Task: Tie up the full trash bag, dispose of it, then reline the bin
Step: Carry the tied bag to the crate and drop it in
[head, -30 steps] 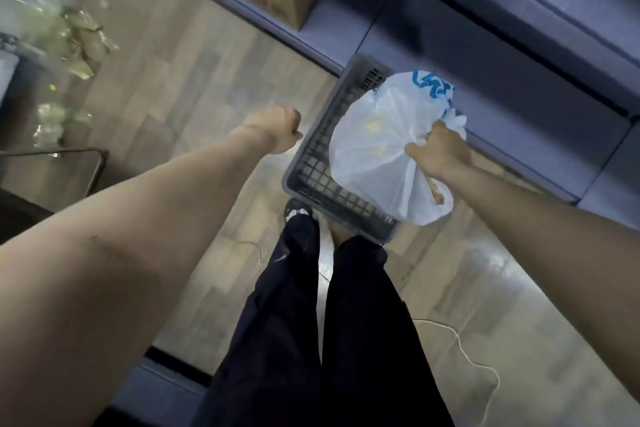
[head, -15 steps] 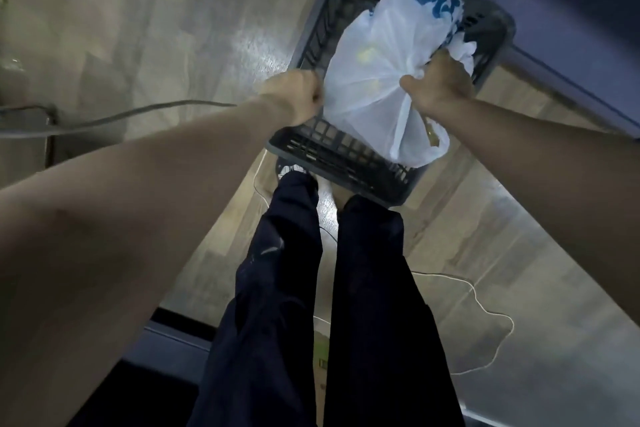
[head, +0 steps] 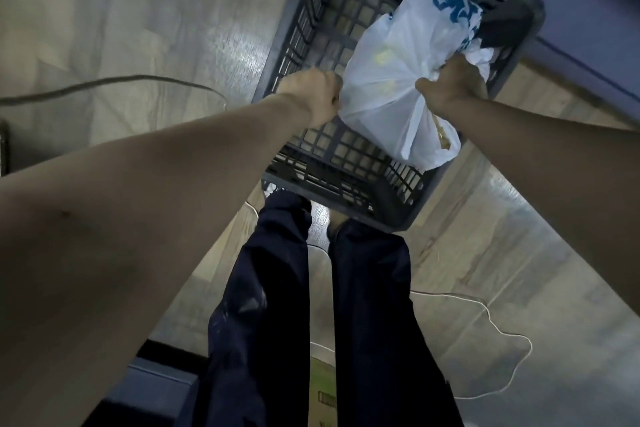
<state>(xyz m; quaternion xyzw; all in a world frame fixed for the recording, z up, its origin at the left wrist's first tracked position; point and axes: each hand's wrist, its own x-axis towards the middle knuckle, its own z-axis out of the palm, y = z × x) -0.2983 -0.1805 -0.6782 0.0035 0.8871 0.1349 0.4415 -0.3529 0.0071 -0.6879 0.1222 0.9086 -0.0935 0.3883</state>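
White trash bag (head: 398,87) hangs over the grey lattice bin (head: 332,170), gathered neck bunched in the closed right hand (head: 453,85) while the left hand (head: 311,94) is fisted against the bag's left edge, apparently pinching film, though its fingertips are hidden. Risk: thin plastic stretches or tears if the two hands pull apart too hard, and a stick-like item (head: 441,132) pressing the lower right wall could puncture it. If the neck slips from the right fist before a knot is made, contents spill onto the floor (head: 138,28) or into the bin.

white trash bag (head: 391,87) | full, gathered | over dark slatted bin (head: 332,163)
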